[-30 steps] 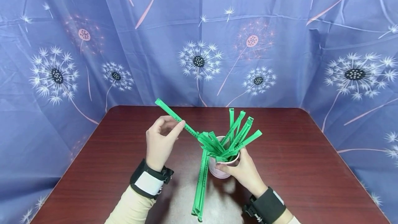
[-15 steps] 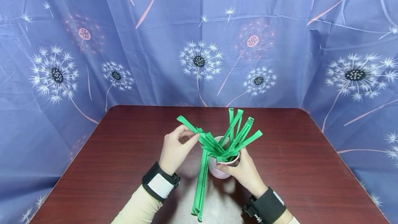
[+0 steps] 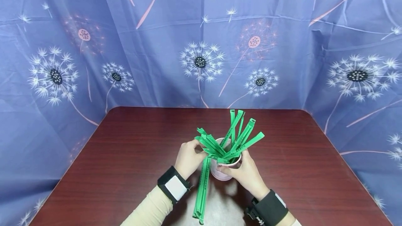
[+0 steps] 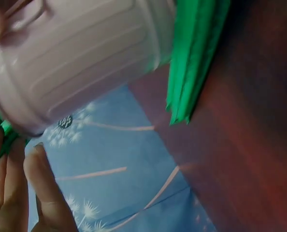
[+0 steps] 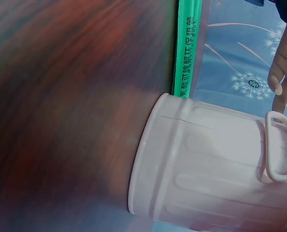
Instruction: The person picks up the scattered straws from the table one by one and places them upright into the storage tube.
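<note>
In the head view a small pink bucket (image 3: pixel 221 172) stands on the table with several green paper-wrapped straws (image 3: pixel 245 137) fanning out of its mouth. My right hand (image 3: pixel 248 173) grips the bucket from the right, thumb at the near rim. At the left rim my left hand (image 3: pixel 190 158) has its fingers and thumb around the end of a straw; the contact is partly hidden by other straws. The left wrist view shows the left fingers (image 4: pixel 10 188) against green wrapping below the bucket's rim. A looped handle (image 5: pixel 269 164) is on the bucket's side.
More wrapped straws (image 3: pixel 201 198) lie bundled on the dark red wooden table (image 3: pixel 132 149), running from the bucket toward the near edge. Printed characters show on their wrappers (image 5: pixel 186 53). A blue dandelion-patterned cloth (image 3: pixel 157 62) hangs around the back and sides.
My left hand has moved right and down to the bucket's rim, and the long straw it pinched has slid in among the others. The right hand stays on the bucket.
</note>
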Action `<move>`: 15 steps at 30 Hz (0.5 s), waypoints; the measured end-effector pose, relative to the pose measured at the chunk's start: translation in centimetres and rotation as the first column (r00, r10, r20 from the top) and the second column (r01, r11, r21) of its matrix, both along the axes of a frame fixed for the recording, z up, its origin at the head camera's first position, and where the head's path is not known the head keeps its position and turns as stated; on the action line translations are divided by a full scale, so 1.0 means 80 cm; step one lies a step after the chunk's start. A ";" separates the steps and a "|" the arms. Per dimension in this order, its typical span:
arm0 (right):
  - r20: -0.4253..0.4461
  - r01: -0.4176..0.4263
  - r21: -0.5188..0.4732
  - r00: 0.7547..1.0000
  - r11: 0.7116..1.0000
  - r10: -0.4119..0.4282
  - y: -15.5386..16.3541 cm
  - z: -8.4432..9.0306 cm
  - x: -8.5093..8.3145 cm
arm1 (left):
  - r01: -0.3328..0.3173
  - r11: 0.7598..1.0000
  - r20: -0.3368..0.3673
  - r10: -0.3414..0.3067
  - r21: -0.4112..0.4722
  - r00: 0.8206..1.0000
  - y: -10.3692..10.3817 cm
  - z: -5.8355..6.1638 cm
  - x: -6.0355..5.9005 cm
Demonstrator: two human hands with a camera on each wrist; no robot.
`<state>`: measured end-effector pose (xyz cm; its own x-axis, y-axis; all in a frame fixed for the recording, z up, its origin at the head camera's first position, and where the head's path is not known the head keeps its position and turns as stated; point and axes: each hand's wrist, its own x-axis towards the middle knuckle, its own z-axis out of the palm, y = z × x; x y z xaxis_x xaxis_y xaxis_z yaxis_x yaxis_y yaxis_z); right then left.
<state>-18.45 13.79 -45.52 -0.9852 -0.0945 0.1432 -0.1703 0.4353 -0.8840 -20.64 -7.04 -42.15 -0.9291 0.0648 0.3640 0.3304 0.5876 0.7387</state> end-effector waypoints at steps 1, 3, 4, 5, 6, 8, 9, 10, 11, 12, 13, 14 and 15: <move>-0.003 0.001 0.000 1.000 1.000 -0.001 0.000 0.000 0.000 | -0.001 1.000 -0.005 0.001 0.000 1.000 0.001 -0.002 0.000; -0.018 -0.005 -0.009 1.000 1.000 0.005 0.000 -0.001 -0.001 | -0.006 1.000 -0.027 0.006 -0.014 1.000 0.003 -0.006 0.000; -0.026 -0.009 -0.014 1.000 1.000 0.009 0.000 -0.001 -0.001 | -0.009 1.000 -0.040 0.008 -0.023 0.999 0.003 -0.007 0.000; -0.035 -0.015 -0.020 0.999 1.000 0.014 0.000 -0.001 -0.001 | -0.010 0.999 -0.047 0.009 -0.030 0.999 0.004 -0.008 0.000; -0.043 -0.019 -0.025 0.999 1.000 0.018 0.000 -0.001 -0.001 | -0.010 0.999 -0.049 0.009 -0.036 0.999 0.004 -0.009 0.000; -0.055 -0.030 -0.035 0.998 0.999 0.028 0.000 -0.001 -0.001 | -0.003 0.999 -0.039 0.002 -0.043 0.999 0.003 -0.012 -0.001; -0.059 -0.030 -0.036 0.998 0.999 0.027 0.000 -0.001 -0.001 | 0.000 0.999 -0.024 -0.001 -0.041 1.000 0.002 -0.013 -0.001; -0.059 -0.030 -0.039 0.998 0.999 0.028 0.000 -0.001 -0.001 | 0.002 0.999 -0.009 -0.002 -0.035 1.000 0.001 -0.014 -0.002; -0.058 -0.032 -0.041 0.998 0.999 0.029 0.000 -0.001 0.000 | -0.003 0.999 0.002 0.003 -0.036 1.000 0.000 -0.017 -0.003; -0.056 -0.032 -0.043 0.998 0.999 0.029 0.000 -0.001 0.000 | -0.010 0.999 0.012 0.010 -0.040 1.000 -0.002 -0.019 -0.004; -0.051 -0.032 -0.046 0.998 0.998 0.030 0.000 0.000 0.000 | -0.017 0.999 0.021 0.018 -0.050 1.000 -0.003 -0.022 -0.006; -0.044 -0.030 -0.046 0.999 0.998 0.028 0.000 0.000 0.001 | -0.025 0.998 0.034 0.027 -0.064 0.999 -0.005 -0.025 -0.008; -0.038 -0.027 -0.044 0.999 0.999 0.025 0.000 0.000 0.001 | -0.026 0.996 0.051 0.031 -0.088 0.998 -0.007 -0.028 -0.009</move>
